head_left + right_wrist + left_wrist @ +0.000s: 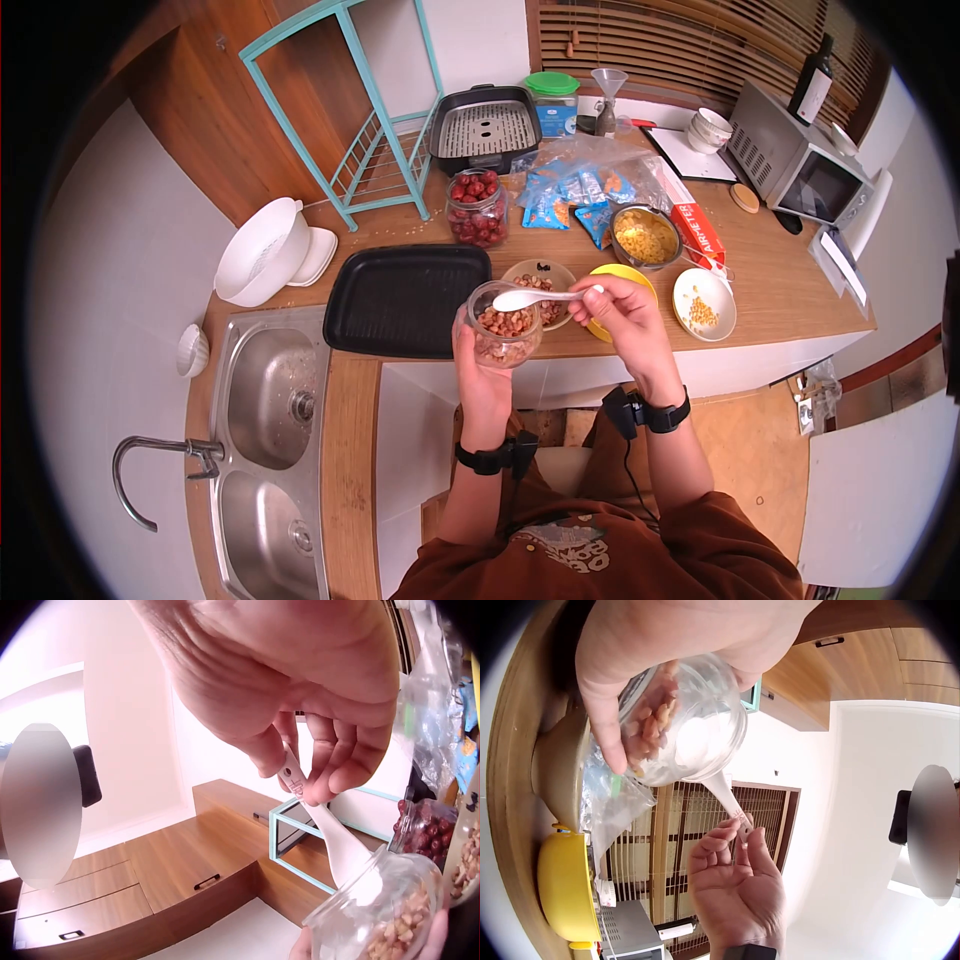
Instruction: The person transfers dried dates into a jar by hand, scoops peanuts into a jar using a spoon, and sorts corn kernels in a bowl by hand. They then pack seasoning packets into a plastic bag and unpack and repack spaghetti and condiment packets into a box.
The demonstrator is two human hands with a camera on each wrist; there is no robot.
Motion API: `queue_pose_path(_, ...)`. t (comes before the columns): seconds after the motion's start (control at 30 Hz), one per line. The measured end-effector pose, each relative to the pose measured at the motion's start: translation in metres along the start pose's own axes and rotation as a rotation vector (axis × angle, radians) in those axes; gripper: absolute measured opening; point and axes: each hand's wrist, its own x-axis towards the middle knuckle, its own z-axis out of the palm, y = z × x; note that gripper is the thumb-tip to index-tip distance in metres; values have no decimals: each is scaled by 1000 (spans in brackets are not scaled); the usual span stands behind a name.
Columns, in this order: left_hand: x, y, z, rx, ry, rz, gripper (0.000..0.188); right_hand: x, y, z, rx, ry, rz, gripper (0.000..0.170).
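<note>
My left hand [482, 390] grips a clear glass jar [508, 350] partly filled with shelled peanuts [654, 724], up in front of the counter edge. Between thumb and fingers, my right hand [636, 325] pinches the handle end of a white spoon [535, 298]. The spoon's bowl reaches to the jar's mouth, above the peanuts. Just behind the jar stands a beige bowl [559, 769] of peanuts, partly hidden by it. A yellow bowl [564, 889] sits by my right hand, which covers part of it in the head view.
Left of the jar lies a black tray [400, 300], beside the double sink [270, 400]. A jar of red fruit [477, 215] stands behind. To the right are a metal pot [645, 238] of yellow grains and a white bowl [705, 285] with a few kernels.
</note>
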Motion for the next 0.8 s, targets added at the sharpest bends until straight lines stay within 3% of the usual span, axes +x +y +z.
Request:
queue_pose_path(0.27,-1,9,-15,12,70,29,55,23,20,-28,-53,211,-45,22)
queue_pose_path(0.4,0,9,-23,80,144,86,54,33,52,-37,-389,246,-118,22)
queue_pose_path(0.53,0,9,-25,81,146,104,53,29,41,-16,-758,300,-158,20)
queue_pose_path(0.7,-1,10,-29,53,139,83,51,29,51,-11,-859,266,-146,21)
queue_pose_path(0.8,0,9,-30,92,155,103,53,35,76,-21,-670,259,-18,22)
